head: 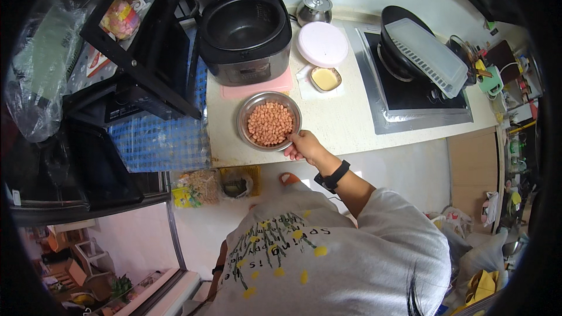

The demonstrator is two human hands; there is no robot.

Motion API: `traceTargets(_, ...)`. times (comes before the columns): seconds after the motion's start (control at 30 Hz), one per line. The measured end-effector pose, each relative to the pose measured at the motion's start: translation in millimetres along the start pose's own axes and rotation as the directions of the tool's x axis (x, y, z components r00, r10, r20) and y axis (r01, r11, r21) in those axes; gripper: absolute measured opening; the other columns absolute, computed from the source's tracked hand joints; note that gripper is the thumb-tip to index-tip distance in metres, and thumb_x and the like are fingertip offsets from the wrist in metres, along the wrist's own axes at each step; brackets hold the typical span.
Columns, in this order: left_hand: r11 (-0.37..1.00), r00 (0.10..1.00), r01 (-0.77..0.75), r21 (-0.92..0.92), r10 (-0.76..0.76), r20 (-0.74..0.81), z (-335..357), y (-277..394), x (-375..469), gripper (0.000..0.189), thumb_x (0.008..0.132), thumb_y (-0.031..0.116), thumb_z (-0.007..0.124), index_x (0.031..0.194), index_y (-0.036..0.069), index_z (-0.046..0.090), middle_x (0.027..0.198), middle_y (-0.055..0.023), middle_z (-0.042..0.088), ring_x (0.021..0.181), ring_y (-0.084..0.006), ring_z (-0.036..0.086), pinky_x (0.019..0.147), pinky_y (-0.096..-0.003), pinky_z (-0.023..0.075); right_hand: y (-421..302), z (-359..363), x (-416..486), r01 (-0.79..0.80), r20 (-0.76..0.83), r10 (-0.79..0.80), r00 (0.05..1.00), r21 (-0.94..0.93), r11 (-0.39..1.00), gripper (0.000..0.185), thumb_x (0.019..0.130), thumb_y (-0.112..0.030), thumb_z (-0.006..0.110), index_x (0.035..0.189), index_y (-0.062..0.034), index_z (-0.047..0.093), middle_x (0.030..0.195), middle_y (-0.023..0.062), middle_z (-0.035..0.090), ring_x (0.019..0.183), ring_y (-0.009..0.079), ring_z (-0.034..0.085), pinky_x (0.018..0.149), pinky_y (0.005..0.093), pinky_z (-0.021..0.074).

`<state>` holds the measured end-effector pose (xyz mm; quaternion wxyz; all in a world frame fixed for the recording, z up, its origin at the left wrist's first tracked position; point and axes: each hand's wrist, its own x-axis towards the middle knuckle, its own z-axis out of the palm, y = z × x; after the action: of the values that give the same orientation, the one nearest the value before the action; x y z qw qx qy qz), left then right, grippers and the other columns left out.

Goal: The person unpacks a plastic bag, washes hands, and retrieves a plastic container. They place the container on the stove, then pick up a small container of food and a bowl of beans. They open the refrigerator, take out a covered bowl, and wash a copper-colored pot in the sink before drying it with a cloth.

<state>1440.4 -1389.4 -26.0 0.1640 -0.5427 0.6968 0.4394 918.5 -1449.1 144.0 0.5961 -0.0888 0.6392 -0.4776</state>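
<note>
My right hand (304,145) grips the near right rim of a round stainless steel bowl (242,119), thumb over the edge and fingers below it. Inside the bowl lie many shelled peanuts (270,123) with reddish skins. The bowl is at the counter's front edge; whether its base rests fully on the counter is hard to tell. Behind it stands a black rice cooker (246,59), lid raised, its dark inner pot (243,26) showing no food. My left hand is out of view; only a banded wrist shows at my left side.
A small dish of pale yellow liquid (326,80) sits on a paper napkin, below a pink round lid (322,44). Farther back is a steel pot (315,8). A wok (397,52) and a translucent plastic tray (428,52) occupy the cooktop (443,104). A black rack (136,63) stands left.
</note>
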Motion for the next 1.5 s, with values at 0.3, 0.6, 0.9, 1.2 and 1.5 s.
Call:
traceTargets(0.3, 1.000, 1.000, 0.023, -0.009, -0.023, -0.002, 6.9, 10.9, 9.4, 0.029, 0.078, 0.025, 0.058, 0.097, 0.003, 0.063, 0.095, -0.0160, 0.064, 0.083, -0.0297, 0.063, 0.075, -0.0353, 0.0502, -0.8, 1.8, 14.9, -0.028, 0.049, 0.031, 0.998, -0.058, 0.998, 0.031, 0.093, -0.023, 0.043, 0.095, 0.0065, 0.051, 0.066, 0.0164, 0.063, 0.046, 0.0176, 0.056, 0.038, 0.0268, 0.0418)
traceTargets(0.6, 1.000, 1.000, 0.004, -0.009, -0.004, -0.007, 8.1, 22.3, 21.1, 0.029, 0.078, 0.025, 0.058, 0.095, 0.003, 0.063, 0.095, -0.0162, 0.064, 0.084, -0.0300, 0.062, 0.075, -0.0355, 0.0501, -9.2, -3.7, 6.5, -0.104, 0.104, 0.126, 0.987, -0.190, 0.976, 0.036, 0.090, -0.037, 0.050, 0.095, -0.0013, 0.053, 0.067, 0.0124, 0.064, 0.048, 0.0154, 0.057, 0.042, 0.0239, 0.0413)
traceTargets(0.9, 1.000, 1.000, 0.005, -0.012, -0.006, -0.017, 12.3, 30.1, 21.6, 0.029, 0.078, 0.026, 0.058, 0.094, 0.003, 0.064, 0.094, -0.0165, 0.064, 0.085, -0.0304, 0.062, 0.075, -0.0357, 0.0499, -44.8, -59.3, -9.2, 0.037, 0.011, -0.035, 0.999, -0.238, 0.971, 0.023, 0.085, -0.025, 0.053, 0.095, -0.0055, 0.059, 0.068, 0.0067, 0.064, 0.049, 0.0124, 0.057, 0.043, 0.0223, 0.0389)
traceTargets(1.2, 0.999, 0.999, 0.044, -0.017, -0.045, -0.030, 19.9, 51.0, 15.0, 0.029, 0.078, 0.027, 0.058, 0.093, 0.003, 0.064, 0.094, -0.0168, 0.064, 0.085, -0.0307, 0.062, 0.075, -0.0359, 0.0498, -78.9, -90.8, -9.5, 0.169, -0.071, -0.186, 0.980, -0.195, 0.966, 0.022, 0.088, -0.023, 0.051, 0.093, -0.0038, 0.060, 0.068, 0.0043, 0.062, 0.050, 0.0090, 0.054, 0.042, 0.0195, 0.0367)
traceTargets(1.5, 0.997, 0.995, 0.059, -0.054, -0.063, -0.078, 43.5, 83.7, 14.5, 0.029, 0.078, 0.027, 0.058, 0.092, 0.003, 0.065, 0.094, -0.0170, 0.065, 0.086, -0.0311, 0.062, 0.075, -0.0361, 0.0497, -168.2, -44.0, 19.8, 0.707, 0.075, -0.875, 0.478, -0.624, 0.333, 0.032, 0.079, -0.012, 0.063, 0.109, -0.0013, 0.056, 0.092, 0.0140, 0.061, 0.060, 0.0193, 0.058, 0.056, 0.0283, 0.0482)
